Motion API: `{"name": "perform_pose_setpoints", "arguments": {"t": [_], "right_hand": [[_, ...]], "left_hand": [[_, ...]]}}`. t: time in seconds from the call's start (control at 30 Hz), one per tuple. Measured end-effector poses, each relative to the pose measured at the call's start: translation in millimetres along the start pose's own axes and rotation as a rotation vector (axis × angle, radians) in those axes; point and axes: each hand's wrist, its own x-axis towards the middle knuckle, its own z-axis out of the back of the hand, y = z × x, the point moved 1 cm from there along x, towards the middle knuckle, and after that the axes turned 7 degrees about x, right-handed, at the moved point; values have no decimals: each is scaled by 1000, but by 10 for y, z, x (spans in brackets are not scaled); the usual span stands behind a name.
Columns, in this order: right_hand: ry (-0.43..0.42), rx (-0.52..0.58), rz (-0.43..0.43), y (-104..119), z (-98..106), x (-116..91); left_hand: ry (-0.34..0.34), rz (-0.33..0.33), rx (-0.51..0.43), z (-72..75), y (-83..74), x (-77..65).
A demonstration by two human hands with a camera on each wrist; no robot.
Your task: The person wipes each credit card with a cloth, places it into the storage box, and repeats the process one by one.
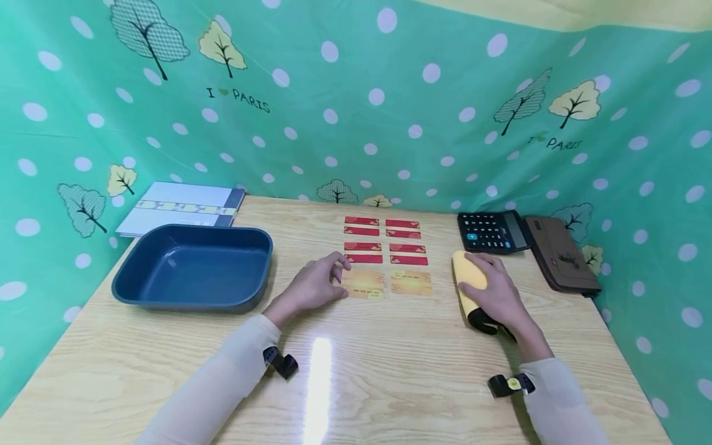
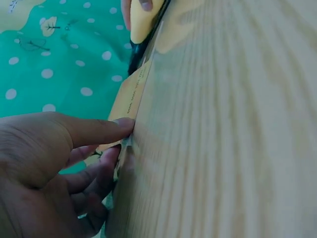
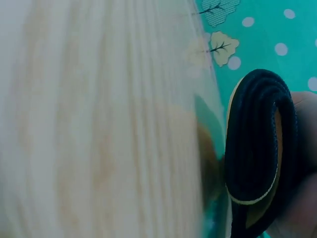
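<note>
My left hand [image 1: 317,283] is at the left edge of a gold card [image 1: 363,285], pinching it with thumb and fingers. In the left wrist view the thumb [image 2: 101,130] lies along the edge of that card [image 2: 130,101], close over the table. A second gold card [image 1: 411,283] lies just right of it. Behind them are two rows of red-and-gold cards [image 1: 363,247]. On the right, my right hand [image 1: 495,290] grips a folded yellow-and-black pouch [image 1: 466,275]. The right wrist view shows the end of this pouch [image 3: 255,144], with thick black layers inside a yellow cover.
A dark blue basin [image 1: 194,272] stands on the left, in front of a white and blue book [image 1: 183,207]. At the back right lie a black calculator [image 1: 489,232] and a brown wallet [image 1: 562,253]. A green dotted curtain [image 1: 356,93] borders the wooden table [image 1: 400,383].
</note>
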Motion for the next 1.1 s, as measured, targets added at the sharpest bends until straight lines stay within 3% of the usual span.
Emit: {"name": "perform_pose_setpoints", "arguments": {"t": [0.17, 0.3, 0.43, 0.53, 0.83, 1.1], "right_hand": [[-54, 62, 69, 141, 1, 4], [-105, 113, 141, 292, -47, 32], [-131, 174, 181, 444, -122, 38], [-150, 206, 209, 549, -183, 37], [-220, 279, 308, 827, -339, 52], [-253, 294, 401, 1086, -488, 61]], "left_hand": [[-28, -59, -129, 35, 91, -2], [-23, -85, -311, 52, 140, -10], [-32, -71, -519, 106, 122, -18], [-80, -52, -593, 176, 93, -25], [-212, -30, -586, 301, -17, -38], [-302, -52, -577, 374, -170, -20]]}}
